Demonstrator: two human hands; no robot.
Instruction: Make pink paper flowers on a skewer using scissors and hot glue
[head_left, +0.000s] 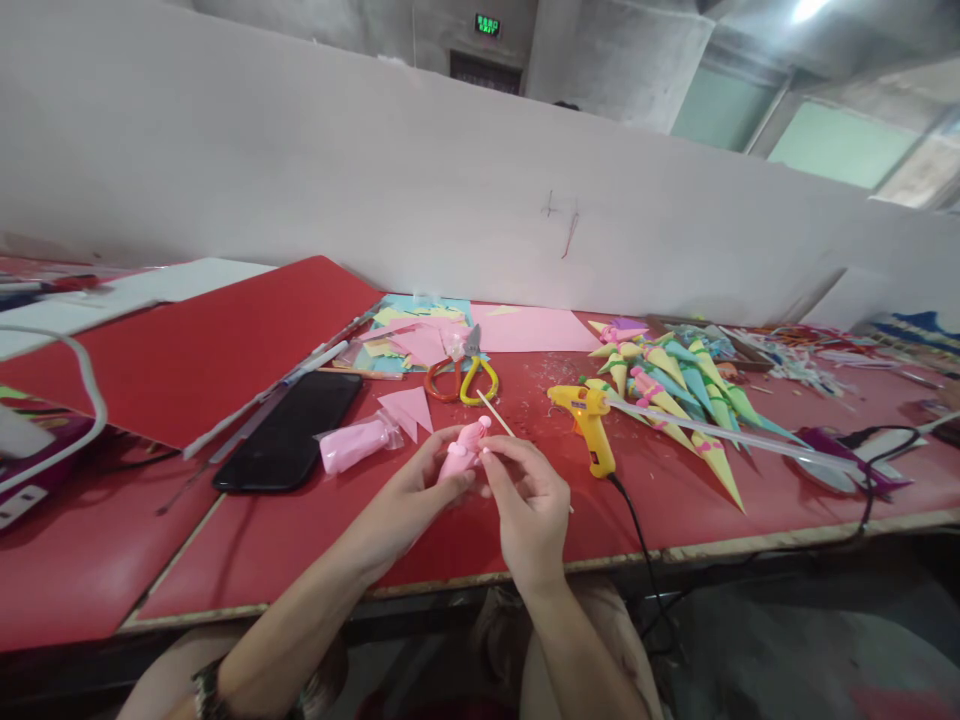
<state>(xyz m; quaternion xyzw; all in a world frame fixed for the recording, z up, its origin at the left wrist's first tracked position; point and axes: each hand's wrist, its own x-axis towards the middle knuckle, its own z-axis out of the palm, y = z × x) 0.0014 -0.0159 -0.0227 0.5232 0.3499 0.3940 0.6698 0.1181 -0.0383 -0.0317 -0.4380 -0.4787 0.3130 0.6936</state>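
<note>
My left hand [426, 468] is closed around a small pink clay figure [466, 447] with a rounded knob at its tip, tilted above the table's front part. At the figure's right side, my right hand [531, 490] pinches a small pink clay piece [486, 453] against it. A thin wooden stick [495, 412] passes behind my right hand; whether the fingers touch it, I cannot tell. Left of my hands lie a plastic-wrapped pack of pink clay [358, 444] and pink paper triangles [409, 410]. Pliers [466, 372] with red and yellow handles lie beyond them.
A yellow glue gun [591, 425] rests right of my hands, its cord [637, 535] hanging over the table edge. Further right is a pile of decorated paper cones [686, 385]. A black phone [289, 432] and a large red board [202, 340] lie left. A white partition [450, 190] stands behind.
</note>
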